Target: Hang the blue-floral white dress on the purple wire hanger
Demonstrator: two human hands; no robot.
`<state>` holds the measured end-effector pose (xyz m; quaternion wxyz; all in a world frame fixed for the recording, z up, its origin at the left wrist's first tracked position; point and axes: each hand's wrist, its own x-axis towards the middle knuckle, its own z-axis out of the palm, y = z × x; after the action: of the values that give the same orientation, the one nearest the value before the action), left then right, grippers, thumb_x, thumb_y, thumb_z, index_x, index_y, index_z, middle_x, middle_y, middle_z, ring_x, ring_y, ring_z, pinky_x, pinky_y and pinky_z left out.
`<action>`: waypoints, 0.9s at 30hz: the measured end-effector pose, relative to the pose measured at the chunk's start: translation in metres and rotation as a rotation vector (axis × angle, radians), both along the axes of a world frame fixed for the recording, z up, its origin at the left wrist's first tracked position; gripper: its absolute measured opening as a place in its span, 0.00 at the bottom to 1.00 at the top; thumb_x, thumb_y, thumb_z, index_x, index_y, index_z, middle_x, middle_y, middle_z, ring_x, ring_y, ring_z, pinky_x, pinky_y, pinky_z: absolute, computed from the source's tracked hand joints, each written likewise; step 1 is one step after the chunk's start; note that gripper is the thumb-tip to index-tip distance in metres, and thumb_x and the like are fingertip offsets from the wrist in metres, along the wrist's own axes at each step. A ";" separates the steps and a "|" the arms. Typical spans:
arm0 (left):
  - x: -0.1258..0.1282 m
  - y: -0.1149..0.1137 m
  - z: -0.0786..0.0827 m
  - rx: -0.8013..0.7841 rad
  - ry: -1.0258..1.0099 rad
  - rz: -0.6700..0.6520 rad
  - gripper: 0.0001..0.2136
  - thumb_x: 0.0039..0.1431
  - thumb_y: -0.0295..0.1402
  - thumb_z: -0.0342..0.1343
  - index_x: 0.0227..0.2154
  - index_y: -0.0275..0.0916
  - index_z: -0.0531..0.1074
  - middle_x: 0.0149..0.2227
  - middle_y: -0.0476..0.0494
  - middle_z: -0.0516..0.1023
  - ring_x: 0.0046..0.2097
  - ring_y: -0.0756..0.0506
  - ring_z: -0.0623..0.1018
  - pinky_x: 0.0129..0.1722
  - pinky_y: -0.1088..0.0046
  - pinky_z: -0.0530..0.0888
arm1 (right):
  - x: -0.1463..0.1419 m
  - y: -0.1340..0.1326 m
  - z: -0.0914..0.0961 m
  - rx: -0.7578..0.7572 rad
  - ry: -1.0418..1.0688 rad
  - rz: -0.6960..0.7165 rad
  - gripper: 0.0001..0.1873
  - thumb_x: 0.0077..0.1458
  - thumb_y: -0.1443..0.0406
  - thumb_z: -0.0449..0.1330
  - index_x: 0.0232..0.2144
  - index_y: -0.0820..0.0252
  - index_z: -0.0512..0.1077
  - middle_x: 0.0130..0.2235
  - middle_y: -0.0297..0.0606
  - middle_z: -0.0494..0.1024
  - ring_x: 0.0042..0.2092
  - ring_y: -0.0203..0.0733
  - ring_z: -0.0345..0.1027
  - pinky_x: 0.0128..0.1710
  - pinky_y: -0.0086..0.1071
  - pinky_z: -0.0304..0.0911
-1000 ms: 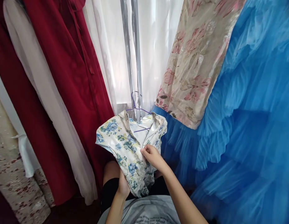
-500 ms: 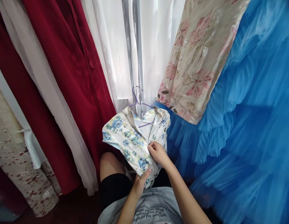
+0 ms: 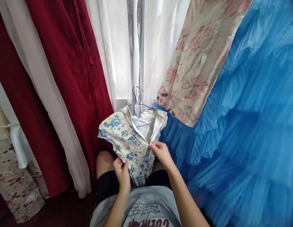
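A white floral blouse (image 3: 134, 142) with blue roses hangs in front of me, its neckline parted in a V. Its purple hanger (image 3: 136, 100) shows above the collar and through the neck opening. My right hand (image 3: 161, 153) pinches the front edge at the bottom of that V; whether a zip pull or a button is in the fingertips cannot be made out. Lower down, my left hand (image 3: 122, 175) is at the blouse's left side edge, thumb and curled fingers on the fabric. The blouse narrows and bunches toward my lap.
Dark red fabric (image 3: 73, 78) and a pale sheer length (image 3: 50, 82) hang at left. On the right are a beige floral garment (image 3: 189, 69) and a layered blue tulle skirt (image 3: 250, 135). White curtain (image 3: 155, 47) and grey metal poles (image 3: 134, 41) stand behind the hanger.
My left hand has left the lower front of the blouse and moved left to its side edge. My right hand keeps its pinch at the front opening. The view has shifted slightly.
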<state>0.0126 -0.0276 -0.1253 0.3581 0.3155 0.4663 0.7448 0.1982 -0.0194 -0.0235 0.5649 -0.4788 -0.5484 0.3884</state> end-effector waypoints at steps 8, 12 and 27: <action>0.033 -0.010 0.046 0.300 0.567 -0.184 0.18 0.58 0.32 0.61 0.50 0.42 0.66 0.48 0.40 0.72 0.51 0.41 0.73 0.50 0.65 0.70 | -0.022 -0.017 -0.003 -0.063 0.144 0.181 0.12 0.50 0.60 0.62 0.19 0.59 0.70 0.15 0.28 0.66 0.18 0.31 0.54 0.21 0.27 0.46; 0.039 0.004 0.055 0.325 0.663 -0.272 0.03 0.59 0.28 0.55 0.36 0.40 0.68 0.35 0.46 0.74 0.40 0.45 0.75 0.43 0.69 0.70 | -0.027 -0.021 0.002 -0.102 0.187 0.248 0.11 0.48 0.60 0.62 0.20 0.60 0.72 0.14 0.28 0.66 0.17 0.30 0.53 0.19 0.27 0.46; 0.025 0.008 0.037 0.308 0.951 -0.440 0.07 0.60 0.27 0.53 0.27 0.40 0.64 0.31 0.48 0.67 0.34 0.47 0.71 0.35 0.72 0.67 | -0.031 0.077 0.130 0.223 0.371 0.131 0.12 0.43 0.58 0.64 0.19 0.61 0.71 0.15 0.29 0.67 0.17 0.29 0.51 0.17 0.26 0.45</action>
<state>0.0375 -0.0194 -0.0887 0.2047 0.7566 0.3851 0.4871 0.1674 0.0572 0.1064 0.6790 -0.2970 -0.5049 0.4425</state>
